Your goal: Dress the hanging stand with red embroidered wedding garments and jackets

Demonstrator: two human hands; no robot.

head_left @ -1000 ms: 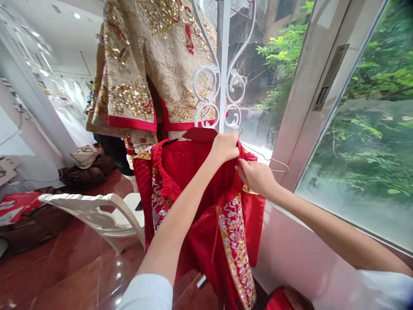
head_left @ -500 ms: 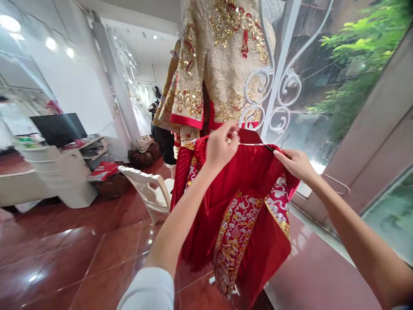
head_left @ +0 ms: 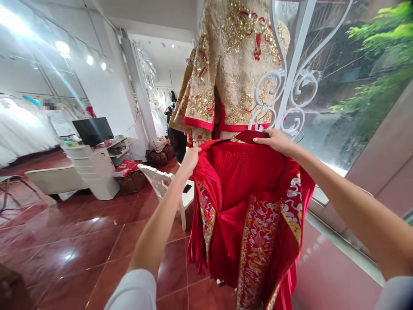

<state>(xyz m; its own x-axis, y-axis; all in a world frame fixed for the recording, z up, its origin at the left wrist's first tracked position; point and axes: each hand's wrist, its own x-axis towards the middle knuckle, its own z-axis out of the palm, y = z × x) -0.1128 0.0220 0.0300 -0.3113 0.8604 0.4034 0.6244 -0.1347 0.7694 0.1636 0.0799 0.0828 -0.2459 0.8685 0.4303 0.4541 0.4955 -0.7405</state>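
A red pleated skirt (head_left: 232, 172) with embroidered panels in gold and silver hangs in front of me from a wire hanger (head_left: 264, 113) on a white scrolled metal rack (head_left: 284, 99). My left hand (head_left: 190, 161) is closed around the left end of the waistband, pulling it out to the side. At the waistband's upper right, my right hand (head_left: 279, 141) pinches the dark red band (head_left: 250, 136) between thumb and fingers. Behind the skirt hangs a cream jacket (head_left: 237, 82) with gold sequins, red trim and a red tassel.
A white chair (head_left: 158, 176) with a dark phone on its seat stands behind my left arm. Further left are a desk (head_left: 87, 168) with a monitor (head_left: 93, 130), bags on the floor and white gowns (head_left: 26, 133). Glass and a pink ledge (head_left: 335, 258) lie to the right.
My left hand moved left and down from the waistband's middle to its left end, spreading the skirt. The right hand shifted left onto the band. The view turned left.
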